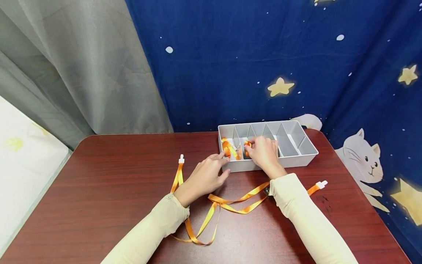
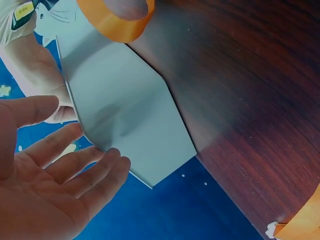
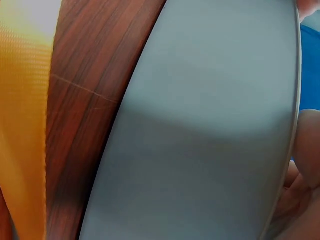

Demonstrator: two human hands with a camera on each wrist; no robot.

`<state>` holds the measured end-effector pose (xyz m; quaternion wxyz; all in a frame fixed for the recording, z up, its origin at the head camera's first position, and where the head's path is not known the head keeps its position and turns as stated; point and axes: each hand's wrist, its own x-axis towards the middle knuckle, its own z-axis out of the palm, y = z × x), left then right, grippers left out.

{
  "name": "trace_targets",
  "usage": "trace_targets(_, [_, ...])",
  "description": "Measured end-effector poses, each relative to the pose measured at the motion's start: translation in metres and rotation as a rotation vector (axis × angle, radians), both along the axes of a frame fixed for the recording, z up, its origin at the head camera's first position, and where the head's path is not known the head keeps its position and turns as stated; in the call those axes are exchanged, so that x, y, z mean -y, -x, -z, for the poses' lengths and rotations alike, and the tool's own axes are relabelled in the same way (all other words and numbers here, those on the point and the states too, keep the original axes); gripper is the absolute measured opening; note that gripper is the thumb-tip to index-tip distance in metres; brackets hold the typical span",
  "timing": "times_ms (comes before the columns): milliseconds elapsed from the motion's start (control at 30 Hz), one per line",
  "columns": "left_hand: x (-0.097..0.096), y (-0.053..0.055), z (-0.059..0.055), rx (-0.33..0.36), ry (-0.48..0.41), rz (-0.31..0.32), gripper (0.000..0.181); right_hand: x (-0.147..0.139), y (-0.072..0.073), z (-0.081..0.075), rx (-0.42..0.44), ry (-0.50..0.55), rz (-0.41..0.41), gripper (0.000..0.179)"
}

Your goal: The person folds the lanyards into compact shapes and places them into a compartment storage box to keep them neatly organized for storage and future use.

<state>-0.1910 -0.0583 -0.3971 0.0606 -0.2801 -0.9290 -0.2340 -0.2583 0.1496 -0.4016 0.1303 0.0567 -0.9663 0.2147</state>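
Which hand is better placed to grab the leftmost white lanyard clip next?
Probably the left hand: relaxed and nearer that white clip, while the right hand pinches orange ribbon inside the divided tray.

Bunched orange ribbon [image 1: 248, 146] in a gray box [image 1: 298, 161], second compartment [image 1: 243, 132] from left

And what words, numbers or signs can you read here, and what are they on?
None that I can read for sure.
Yellow label near the right cuff: it has small marks, too blurred to read.
Dark marks on the table: I can't tell if they're writing.
Grey box and orange ribbons: no lettering that I can see.
Blue curtain: stars and a cat, no letters visible.
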Motion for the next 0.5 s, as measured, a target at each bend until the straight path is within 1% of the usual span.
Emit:
trace_targets(100, [-0.0001,-0.0003,-0.0003,-0.002,0.002,-0.003,0.036,0.0013,0.0001,-0.0002,0.003,-0.006,0.004,0.020])
trace_targets(333, [-0.0005,-0.0011,0.0002,-0.010,0.007,0.001,0.036,-0.0001,0.0004,0.0010,-0.021,-0.048,-0.004,0.021])
trace_targets(500, [-0.0009,-0.0014,0.0006,-0.012,0.007,0.002,0.036,-0.0006,0.0011,0.0011,-0.009,-0.065,-0.013,0.033])
